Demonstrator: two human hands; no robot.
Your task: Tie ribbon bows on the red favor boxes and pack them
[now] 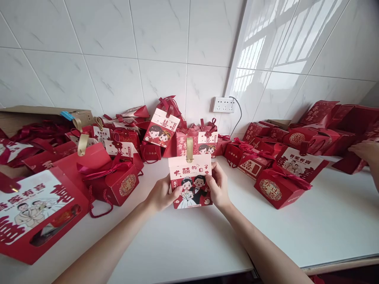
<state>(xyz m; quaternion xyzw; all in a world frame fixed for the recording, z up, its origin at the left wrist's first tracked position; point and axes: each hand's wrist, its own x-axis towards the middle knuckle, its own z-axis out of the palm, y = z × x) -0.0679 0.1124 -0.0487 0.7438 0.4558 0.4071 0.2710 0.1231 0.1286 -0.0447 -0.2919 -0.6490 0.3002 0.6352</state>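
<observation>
A red and pale pink wedding gift box (191, 183) with a printed bride and groom and a gold ribbon loop (189, 150) on top is held upright over the white table. My left hand (162, 193) grips its left side, thumb on the front. On its right side, my right hand (218, 185) is closed, with the thumb pressed on the front edge. The fingers behind the box are mostly hidden. Just behind it stands another red box (185, 142) with a cartoon couple. To the left sits a red box with a ribbon bow and rope handle (118, 183).
A large red gift box with a window (38, 213) stands at the front left. Red ribbons fill a cardboard carton (74, 114) behind it. Bow-tied boxes (280, 187) crowd the right, where another person's hand (365, 152) touches a red box. A power socket (223, 105) is on the tiled wall.
</observation>
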